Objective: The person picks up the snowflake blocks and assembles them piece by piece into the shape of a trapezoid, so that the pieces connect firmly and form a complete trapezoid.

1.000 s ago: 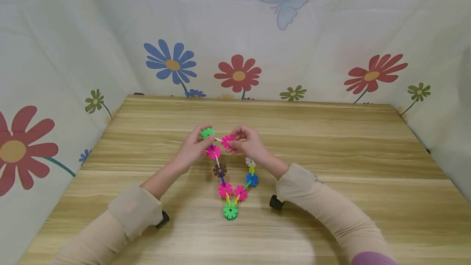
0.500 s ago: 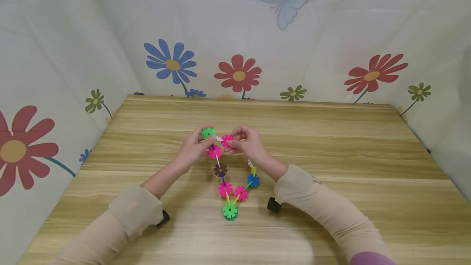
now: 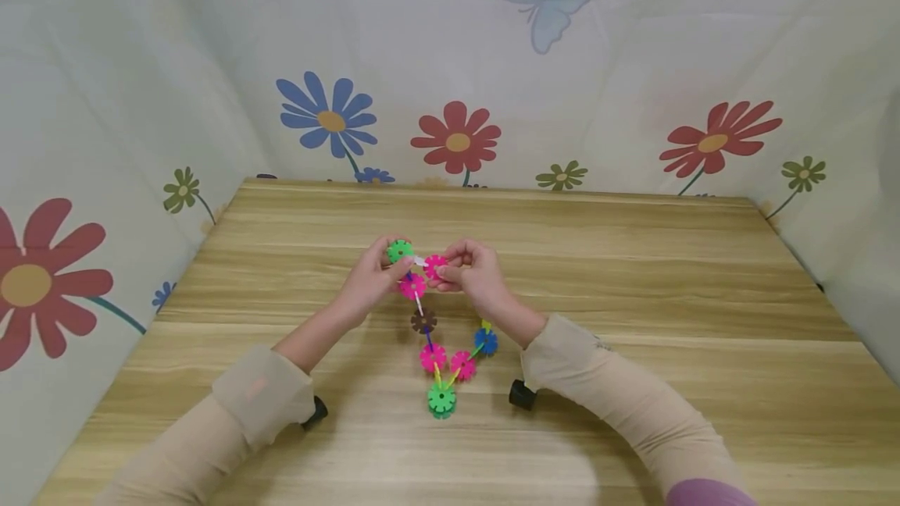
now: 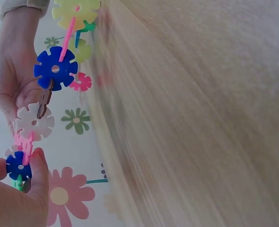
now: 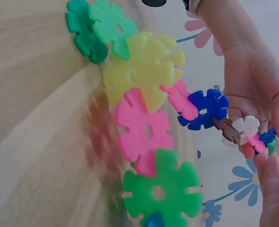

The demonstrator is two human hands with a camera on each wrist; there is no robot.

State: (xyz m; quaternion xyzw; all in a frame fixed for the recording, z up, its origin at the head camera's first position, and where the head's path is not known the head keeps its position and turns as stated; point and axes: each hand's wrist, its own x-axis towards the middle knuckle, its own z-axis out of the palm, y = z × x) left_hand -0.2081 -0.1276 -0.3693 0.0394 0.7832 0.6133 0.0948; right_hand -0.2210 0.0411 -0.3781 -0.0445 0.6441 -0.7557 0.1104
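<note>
A chain of slotted snowflake discs hangs from the person's hands in the head view. The left hand (image 3: pixel 373 276) holds its green disc (image 3: pixel 400 252) at the upper left end, thumb across the front. Facing it, the right hand (image 3: pixel 478 276) pinches a pink disc (image 3: pixel 434 266) between thumb and fingers. A white disc (image 3: pixel 419 261), seen nearly edge-on, bridges green and pink; how deep the slots sit cannot be told. Below the left hand run another pink disc (image 3: pixel 412 286), a brown disc (image 3: pixel 423 321) and a lower green disc (image 3: pixel 441 397). A blue disc (image 3: pixel 486 340) is on the right branch.
The wooden table (image 3: pixel 633 272) lies under both arms. A flower-printed curtain (image 3: pixel 612 84) hangs behind and at the sides. Black wrist cameras sit below the cuffs, one under the left sleeve (image 3: pixel 260 393) and one under the right sleeve (image 3: pixel 605 369).
The white disc between the hands has turned from thin edge to a broader face. The white disc ending the right branch has gone out of sight behind the right wrist. Both hands stay nearly in place.
</note>
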